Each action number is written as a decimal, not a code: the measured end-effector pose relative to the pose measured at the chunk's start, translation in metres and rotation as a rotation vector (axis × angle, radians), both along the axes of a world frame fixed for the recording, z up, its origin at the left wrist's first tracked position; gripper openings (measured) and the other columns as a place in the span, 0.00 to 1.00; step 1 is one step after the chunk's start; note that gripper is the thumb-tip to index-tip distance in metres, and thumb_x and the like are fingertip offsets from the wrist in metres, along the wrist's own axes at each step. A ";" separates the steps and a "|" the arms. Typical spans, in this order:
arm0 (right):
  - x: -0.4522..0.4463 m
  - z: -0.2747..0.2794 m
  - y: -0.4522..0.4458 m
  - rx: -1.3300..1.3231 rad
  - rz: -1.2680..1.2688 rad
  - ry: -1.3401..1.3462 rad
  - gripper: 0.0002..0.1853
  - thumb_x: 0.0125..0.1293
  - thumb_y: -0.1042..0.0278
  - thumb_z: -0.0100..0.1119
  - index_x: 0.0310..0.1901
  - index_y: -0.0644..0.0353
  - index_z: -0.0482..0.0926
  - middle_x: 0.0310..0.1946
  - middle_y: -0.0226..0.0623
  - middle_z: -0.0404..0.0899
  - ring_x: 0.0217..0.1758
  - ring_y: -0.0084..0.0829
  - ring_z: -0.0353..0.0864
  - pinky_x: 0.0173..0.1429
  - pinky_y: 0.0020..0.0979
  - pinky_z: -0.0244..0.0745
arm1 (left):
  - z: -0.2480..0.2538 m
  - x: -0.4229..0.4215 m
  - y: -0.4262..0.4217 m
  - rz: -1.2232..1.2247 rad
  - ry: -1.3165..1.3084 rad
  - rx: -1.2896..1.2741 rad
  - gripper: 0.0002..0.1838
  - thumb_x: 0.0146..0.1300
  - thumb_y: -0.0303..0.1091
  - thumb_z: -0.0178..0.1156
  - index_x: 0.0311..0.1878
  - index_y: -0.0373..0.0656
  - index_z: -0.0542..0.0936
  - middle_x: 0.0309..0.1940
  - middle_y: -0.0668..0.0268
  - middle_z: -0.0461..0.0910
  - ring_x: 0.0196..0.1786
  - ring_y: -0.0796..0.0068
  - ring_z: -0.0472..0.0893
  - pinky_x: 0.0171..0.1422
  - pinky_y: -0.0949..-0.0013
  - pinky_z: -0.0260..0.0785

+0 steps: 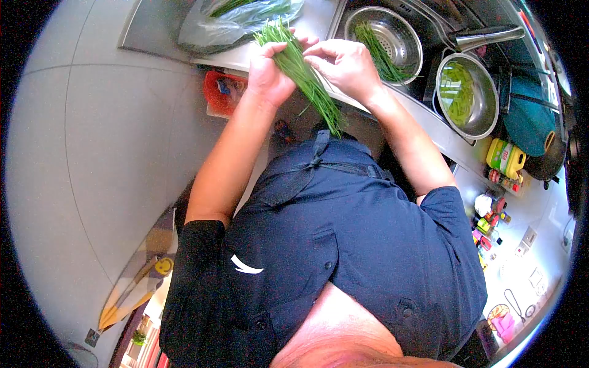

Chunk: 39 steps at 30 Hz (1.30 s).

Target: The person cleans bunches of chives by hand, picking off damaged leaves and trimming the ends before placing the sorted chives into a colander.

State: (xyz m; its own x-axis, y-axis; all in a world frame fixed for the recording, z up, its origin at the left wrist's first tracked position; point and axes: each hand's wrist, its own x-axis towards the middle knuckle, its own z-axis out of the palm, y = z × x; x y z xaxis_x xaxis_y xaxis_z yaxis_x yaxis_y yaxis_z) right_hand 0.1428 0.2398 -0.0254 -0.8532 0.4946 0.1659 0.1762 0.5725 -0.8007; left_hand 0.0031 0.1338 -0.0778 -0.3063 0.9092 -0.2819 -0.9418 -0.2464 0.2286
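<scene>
A bunch of long thin green stalks lies slanted across my left hand, whose fingers and thumb close around it near its upper end. Against the right side of the bunch is my right hand, its thumb and index finger pinched together. Whatever sits between those fingertips is too small to make out. More green stalks rest in a steel colander in the sink, to the right of my hands. A clear plastic bag with greens inside lies on the counter beyond my left hand.
A steel pan holding cut green pieces in liquid stands right of the sink. Beside it are a teal item and a yellow bottle. The counter edge runs below the sink. A red basket is low at left.
</scene>
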 end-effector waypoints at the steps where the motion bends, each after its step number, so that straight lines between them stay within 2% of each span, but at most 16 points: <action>1: 0.000 0.000 0.000 -0.027 0.024 0.020 0.10 0.60 0.59 0.66 0.38 0.53 0.89 0.34 0.39 0.87 0.37 0.39 0.87 0.45 0.37 0.82 | 0.001 0.000 -0.001 -0.003 -0.001 -0.003 0.21 0.60 0.26 0.51 0.59 0.37 0.69 0.49 0.48 0.79 0.61 0.44 0.77 0.71 0.42 0.65; 3: 0.000 -0.002 -0.001 -0.056 0.046 0.040 0.10 0.60 0.58 0.66 0.38 0.53 0.89 0.34 0.39 0.87 0.36 0.39 0.87 0.45 0.38 0.82 | 0.002 0.001 0.000 -0.002 0.010 -0.004 0.22 0.60 0.26 0.50 0.59 0.37 0.69 0.49 0.48 0.79 0.61 0.45 0.77 0.71 0.42 0.65; 5: -0.001 -0.005 -0.002 0.092 0.104 0.018 0.11 0.60 0.57 0.67 0.38 0.53 0.89 0.34 0.40 0.87 0.36 0.41 0.87 0.44 0.39 0.82 | 0.001 0.001 0.000 -0.002 0.022 -0.004 0.22 0.60 0.26 0.50 0.59 0.37 0.69 0.50 0.48 0.78 0.61 0.45 0.77 0.71 0.43 0.65; 8: -0.001 -0.004 -0.002 0.171 0.075 -0.040 0.11 0.60 0.57 0.67 0.39 0.53 0.89 0.36 0.41 0.87 0.37 0.42 0.87 0.46 0.38 0.82 | -0.003 0.001 0.000 -0.008 0.054 0.024 0.24 0.60 0.27 0.52 0.61 0.37 0.70 0.54 0.48 0.78 0.65 0.45 0.74 0.72 0.43 0.65; 18: -0.003 -0.008 0.002 0.051 0.032 -0.110 0.12 0.59 0.56 0.67 0.38 0.53 0.89 0.34 0.42 0.87 0.37 0.41 0.88 0.47 0.37 0.82 | 0.004 0.004 0.001 -0.010 0.060 0.019 0.24 0.59 0.27 0.50 0.61 0.36 0.69 0.50 0.50 0.78 0.62 0.47 0.76 0.72 0.45 0.64; 21: -0.005 -0.005 0.003 -0.077 0.001 -0.203 0.12 0.59 0.56 0.67 0.38 0.53 0.89 0.35 0.42 0.87 0.40 0.37 0.88 0.49 0.35 0.82 | 0.006 0.005 0.000 -0.005 0.047 0.012 0.24 0.59 0.26 0.49 0.60 0.36 0.68 0.48 0.50 0.78 0.60 0.48 0.77 0.73 0.46 0.64; 23: -0.004 -0.006 0.008 -0.182 0.030 -0.213 0.15 0.62 0.56 0.67 0.40 0.60 0.88 0.34 0.35 0.88 0.39 0.24 0.86 0.50 0.28 0.79 | 0.005 0.004 0.000 -0.001 0.044 0.021 0.24 0.59 0.27 0.49 0.60 0.36 0.68 0.48 0.50 0.78 0.60 0.48 0.77 0.73 0.45 0.64; 24: -0.003 -0.007 0.010 -0.183 0.030 -0.213 0.15 0.62 0.56 0.67 0.40 0.60 0.88 0.34 0.35 0.88 0.39 0.24 0.86 0.50 0.28 0.79 | 0.005 0.003 0.000 -0.009 0.022 0.042 0.24 0.59 0.27 0.49 0.61 0.36 0.68 0.48 0.50 0.78 0.60 0.48 0.77 0.72 0.46 0.65; 26: -0.002 -0.010 0.014 -0.431 0.037 -0.172 0.15 0.61 0.56 0.67 0.39 0.60 0.88 0.32 0.29 0.86 0.35 0.19 0.81 0.44 0.24 0.76 | 0.004 0.001 -0.002 -0.016 0.000 0.063 0.23 0.60 0.27 0.50 0.61 0.37 0.68 0.48 0.51 0.78 0.59 0.48 0.77 0.71 0.46 0.65; 27: -0.002 -0.005 0.013 -0.431 0.037 -0.173 0.15 0.61 0.56 0.67 0.39 0.60 0.88 0.32 0.29 0.86 0.35 0.19 0.81 0.44 0.24 0.76 | 0.010 0.002 -0.004 -0.030 0.024 0.007 0.23 0.61 0.28 0.51 0.62 0.38 0.68 0.48 0.51 0.79 0.58 0.49 0.77 0.70 0.46 0.67; 29: -0.001 0.008 0.012 -0.676 -0.048 -0.276 0.13 0.57 0.55 0.65 0.36 0.54 0.89 0.33 0.28 0.86 0.34 0.19 0.77 0.40 0.25 0.72 | 0.010 0.000 -0.006 -0.044 0.046 -0.049 0.23 0.62 0.29 0.52 0.62 0.39 0.68 0.47 0.52 0.79 0.57 0.50 0.78 0.68 0.47 0.68; 30: 0.000 0.006 0.013 -0.726 -0.038 -0.281 0.14 0.57 0.54 0.65 0.39 0.52 0.88 0.34 0.26 0.83 0.32 0.18 0.72 0.36 0.22 0.65 | 0.007 -0.001 -0.005 -0.045 0.065 -0.064 0.23 0.63 0.29 0.53 0.63 0.40 0.68 0.46 0.53 0.80 0.56 0.51 0.78 0.66 0.47 0.70; 34: 0.001 -0.010 0.018 -0.827 -0.048 -0.222 0.15 0.58 0.55 0.65 0.40 0.56 0.87 0.33 0.26 0.81 0.30 0.17 0.70 0.35 0.21 0.65 | -0.001 -0.002 -0.005 -0.023 0.131 -0.109 0.23 0.66 0.29 0.55 0.64 0.40 0.68 0.42 0.57 0.81 0.51 0.53 0.80 0.62 0.47 0.72; 36: 0.004 -0.016 0.023 -1.035 -0.037 -0.163 0.09 0.63 0.61 0.66 0.40 0.57 0.84 0.30 0.22 0.78 0.30 0.12 0.70 0.33 0.16 0.64 | -0.005 -0.005 -0.005 -0.030 0.128 -0.099 0.21 0.67 0.29 0.55 0.63 0.41 0.69 0.41 0.58 0.81 0.49 0.55 0.81 0.60 0.48 0.73; 39: 0.002 -0.019 0.023 -1.106 -0.092 -0.153 0.08 0.64 0.63 0.66 0.39 0.56 0.84 0.32 0.23 0.79 0.32 0.12 0.71 0.34 0.16 0.65 | -0.009 -0.009 -0.007 -0.039 0.133 -0.116 0.19 0.68 0.30 0.57 0.61 0.42 0.71 0.40 0.60 0.81 0.44 0.60 0.82 0.57 0.52 0.75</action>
State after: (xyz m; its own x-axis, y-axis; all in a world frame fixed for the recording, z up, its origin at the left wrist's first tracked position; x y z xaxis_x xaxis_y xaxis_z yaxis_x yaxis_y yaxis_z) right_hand 0.1443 0.2623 -0.0443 -0.7792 0.3672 -0.5079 0.3218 -0.4611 -0.8270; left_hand -0.0055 0.1269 -0.0869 -0.3132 0.8849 -0.3446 -0.9097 -0.1755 0.3762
